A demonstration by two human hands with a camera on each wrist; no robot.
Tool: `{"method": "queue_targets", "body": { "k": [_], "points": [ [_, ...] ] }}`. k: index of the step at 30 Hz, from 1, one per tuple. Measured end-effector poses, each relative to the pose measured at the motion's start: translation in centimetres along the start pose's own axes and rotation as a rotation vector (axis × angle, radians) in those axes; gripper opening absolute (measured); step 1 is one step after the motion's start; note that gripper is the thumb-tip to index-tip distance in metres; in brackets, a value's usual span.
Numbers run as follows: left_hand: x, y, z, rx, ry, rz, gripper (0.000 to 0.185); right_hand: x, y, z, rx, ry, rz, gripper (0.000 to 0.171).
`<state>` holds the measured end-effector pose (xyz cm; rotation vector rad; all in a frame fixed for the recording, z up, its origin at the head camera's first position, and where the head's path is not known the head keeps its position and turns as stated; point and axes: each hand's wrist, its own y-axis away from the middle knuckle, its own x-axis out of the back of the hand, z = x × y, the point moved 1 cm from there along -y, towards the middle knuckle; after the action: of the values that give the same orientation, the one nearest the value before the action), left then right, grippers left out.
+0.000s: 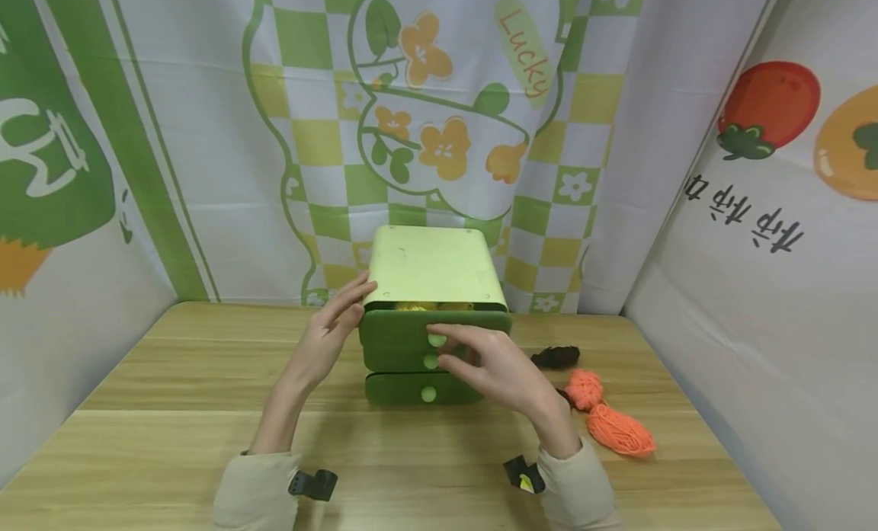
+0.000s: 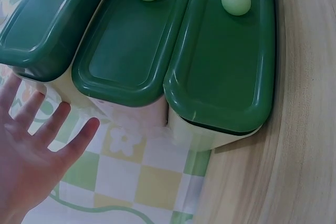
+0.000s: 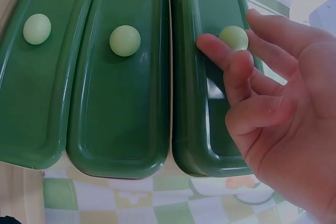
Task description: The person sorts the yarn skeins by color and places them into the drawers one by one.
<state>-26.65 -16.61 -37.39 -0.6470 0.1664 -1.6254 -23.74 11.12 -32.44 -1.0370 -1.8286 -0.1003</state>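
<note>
A small cabinet (image 1: pixel 432 264) with a pale green top and three dark green drawers stands at the middle of the wooden table (image 1: pixel 171 439). Its top drawer (image 1: pixel 405 327) is out a little, with yellow yarn (image 1: pixel 418 306) showing inside. My left hand (image 1: pixel 329 337) is against the cabinet's left side, fingers straight and spread (image 2: pixel 37 150). My right hand (image 1: pixel 490 363) is in front of the top drawer (image 3: pixel 205 103), fingers relaxed. Its fingertips (image 3: pixel 215 45) are at the pale round knob (image 3: pixel 233 38) and do not curl round it.
Two orange yarn bundles (image 1: pixel 617 428) and a dark brown one (image 1: pixel 557 356) lie on the table right of the cabinet. The middle drawer (image 3: pixel 121 77) and bottom drawer (image 3: pixel 37 77) are closed. Printed cloth walls enclose the table at the back and both sides.
</note>
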Motion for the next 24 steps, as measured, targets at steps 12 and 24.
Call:
{"method": "queue_targets", "body": {
  "k": [12,24],
  "points": [
    [0.0,-0.2,0.0,0.026,-0.006,0.015,0.039,-0.7,-0.4,0.5,-0.042,-0.015,0.019,0.05],
    [-0.2,-0.3,0.1,0.023,0.002,0.025,0.039,-1.0,-0.4,0.9,-0.079,0.0,0.011,0.054]
  ]
}}
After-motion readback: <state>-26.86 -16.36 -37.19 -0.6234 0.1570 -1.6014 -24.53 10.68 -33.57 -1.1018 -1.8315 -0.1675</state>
